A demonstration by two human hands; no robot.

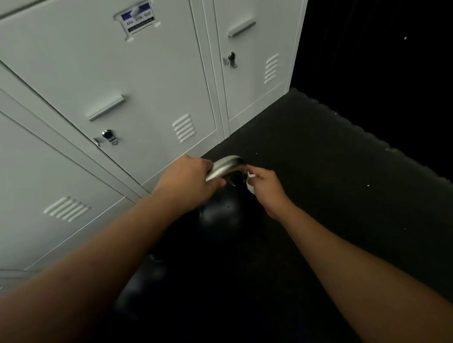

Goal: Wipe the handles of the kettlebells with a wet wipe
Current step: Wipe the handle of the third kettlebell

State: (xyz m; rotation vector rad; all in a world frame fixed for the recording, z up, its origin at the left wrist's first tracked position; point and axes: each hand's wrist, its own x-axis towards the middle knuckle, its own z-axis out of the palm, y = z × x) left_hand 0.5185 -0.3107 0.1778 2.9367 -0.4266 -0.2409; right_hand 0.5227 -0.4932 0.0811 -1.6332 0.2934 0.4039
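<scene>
Pale grey lockers fill the upper left, each door with a pull bar, a small lock and a set of vent slots; one door carries a blue and white label whose print is too blurred to read. Below and to the right runs a dark speckled floor, and beyond its edge all is black. A black kettlebell stands on this floor just in front of the lockers, its body hard to pick out in the dim light. Its curved silver handle catches the light at the top. The left hand has its fingers curled round the left side of the handle, gripping it. The right hand is at the handle's right end and pinches a white wipe between thumb and fingers, the wipe lying against the metal there. Both bare forearms reach in from the lower edge. Nearer the camera lies another dark rounded shape, too dim to identify.
</scene>
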